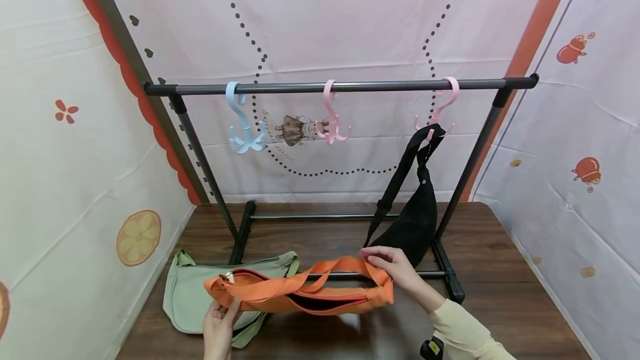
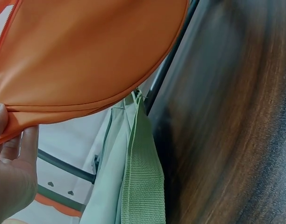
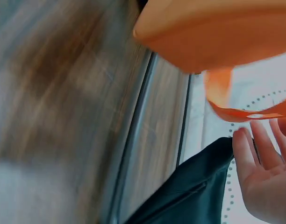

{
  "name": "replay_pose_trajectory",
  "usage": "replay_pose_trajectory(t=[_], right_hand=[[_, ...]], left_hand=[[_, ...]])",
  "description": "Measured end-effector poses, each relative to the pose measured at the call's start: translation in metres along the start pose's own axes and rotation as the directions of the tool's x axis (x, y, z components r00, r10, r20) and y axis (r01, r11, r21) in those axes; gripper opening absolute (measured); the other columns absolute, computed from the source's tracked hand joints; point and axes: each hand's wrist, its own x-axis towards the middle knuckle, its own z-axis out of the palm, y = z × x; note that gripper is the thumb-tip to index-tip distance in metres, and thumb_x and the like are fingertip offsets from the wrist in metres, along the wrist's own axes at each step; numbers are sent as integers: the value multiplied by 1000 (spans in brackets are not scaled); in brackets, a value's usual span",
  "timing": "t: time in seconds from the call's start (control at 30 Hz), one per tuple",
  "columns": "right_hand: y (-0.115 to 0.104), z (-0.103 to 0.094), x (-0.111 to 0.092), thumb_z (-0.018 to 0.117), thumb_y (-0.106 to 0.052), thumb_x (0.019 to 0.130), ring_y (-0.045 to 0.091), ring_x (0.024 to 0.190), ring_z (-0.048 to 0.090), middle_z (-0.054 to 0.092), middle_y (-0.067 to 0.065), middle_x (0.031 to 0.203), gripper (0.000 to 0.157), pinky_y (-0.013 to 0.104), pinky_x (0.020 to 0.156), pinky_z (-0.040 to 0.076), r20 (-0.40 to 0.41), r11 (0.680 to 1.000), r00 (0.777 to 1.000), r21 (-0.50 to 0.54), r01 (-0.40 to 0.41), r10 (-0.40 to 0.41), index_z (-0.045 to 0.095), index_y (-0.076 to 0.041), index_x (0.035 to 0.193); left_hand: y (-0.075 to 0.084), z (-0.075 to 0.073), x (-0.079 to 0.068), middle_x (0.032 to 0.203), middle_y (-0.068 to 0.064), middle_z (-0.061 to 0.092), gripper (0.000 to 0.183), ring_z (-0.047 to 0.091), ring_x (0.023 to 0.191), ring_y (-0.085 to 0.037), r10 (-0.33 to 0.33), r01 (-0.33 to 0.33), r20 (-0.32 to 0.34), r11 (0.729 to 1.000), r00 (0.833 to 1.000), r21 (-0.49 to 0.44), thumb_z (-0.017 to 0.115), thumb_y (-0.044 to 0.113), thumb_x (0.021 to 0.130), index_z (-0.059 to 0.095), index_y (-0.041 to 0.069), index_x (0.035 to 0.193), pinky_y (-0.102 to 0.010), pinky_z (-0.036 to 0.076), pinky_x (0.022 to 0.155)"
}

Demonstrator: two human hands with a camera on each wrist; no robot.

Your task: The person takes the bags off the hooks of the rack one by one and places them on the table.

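Left hand [image 1: 218,322] pinches the orange bag [image 1: 275,304] at the frame's lower centre while the right hand [image 1: 397,268] pinches its strap [image 1: 345,264], and we judge light fingertip holds could let it slip.

Left hand [image 1: 219,328]: bare
Right hand [image 1: 394,269]: bare
Right sleeve [image 1: 465,328]: pale cream-yellow, creased
Wrist unit [image 1: 427,352]: black, yellow-green marking

Head view bright, evenly lit, mostly sharp; pale glare on the wooden surface [image 1: 515,293] toward its front edge. 2 wrist views dimmer, the surface smeared by blur with greyish sheen. Right wrist worst: orange bag [image 3: 227,42] soft-edged too.
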Motion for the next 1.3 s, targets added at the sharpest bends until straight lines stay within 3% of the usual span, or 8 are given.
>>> replay_pose_trajectory(t=[0.3, 0.47, 0.6, 0.77, 0.9, 1.1, 1.2, 1.3], right_hand=[[16, 6, -29, 43, 10, 85, 31, 122, 41, 39, 22, 137, 53, 35, 90, 45, -134, 962, 966, 191, -195, 223, 36, 1, 137], [22, 20, -37, 53, 7, 82, 39, 132, 22, 20, 24, 145, 72, 48, 102, 31, -33, 939, 980, 293, -178, 196, 15, 0, 143], [26, 33, -38, 61, -4, 84, 37, 133, 19, 16, 23, 147, 79, 44, 102, 32, -28, 915, 983, 372, -158, 182, 10, -2, 144], [34, 52, -37, 59, -7, 86, 23, 124, 36, 28, 21, 141, 72, 30, 93, 41, -102, 882, 974, 450, -136, 202, 14, 1, 142], [44, 64, -38, 60, -13, 87, 12, 105, 50, 48, 13, 125, 65, 29, 87, 44, -184, 885, 953, 444, -139, 242, 25, 6, 138], [53, 73, -46, 61, -23, 87, 10, 99, 53, 55, 4, 114, 59, 34, 89, 42, -235, 875, 915, 440, -201, 329, 35, 6, 132], [58, 76, -50, 58, -24, 89, 8, 100, 52, 54, 7, 117, 60, 36, 91, 41, -230, 868, 915, 454, -201, 332, 33, 9, 132], [72, 78, -51, 56, -22, 89, 8, 100, 52, 54, 8, 116, 62, 31, 87, 44, -247, 869, 928, 477, -134, 279, 29, 14, 131]], left_hand=[[-7, -1, 10, 108, -2, 61, 51, 61, 96, -8, -4, 5, -84, 1000, 996, 5, 67, 29, 82, 50, 10, 125, -23, 52, 73], [-2, 5, 6, 106, 1, 62, 53, 61, 95, -8, -21, 19, -58, 999, 998, -36, 68, 29, 81, 48, 9, 126, -23, 52, 72], [-2, 11, 3, 105, 2, 63, 54, 61, 95, -8, -22, 22, -10, 997, 1000, -70, 66, 25, 83, 45, 4, 128, -24, 52, 73], [-3, 14, 1, 106, 4, 60, 56, 60, 97, -6, -64, 64, -1, 997, 998, -38, 66, 29, 82, 44, 7, 128, -23, 52, 75], [-4, 12, -1, 105, 9, 60, 57, 59, 96, -3, -115, 115, 16, 993, 993, -9, 66, 32, 82, 42, 10, 129, -22, 51, 77], [-2, 7, -9, 97, 11, 63, 38, 61, 89, -2, -90, 95, 122, 995, 988, -43, 62, 23, 87, 47, 14, 121, -20, 52, 72], [6, 10, -16, 96, 8, 64, 37, 62, 88, -4, -76, 82, 160, 996, 984, -30, 61, 21, 87, 49, 10, 120, -22, 52, 71], [24, 14, -26, 97, 3, 64, 54, 62, 85, -6, -105, 100, 188, 994, 977, 36, 65, 27, 85, 45, -4, 124, -24, 53, 71]])
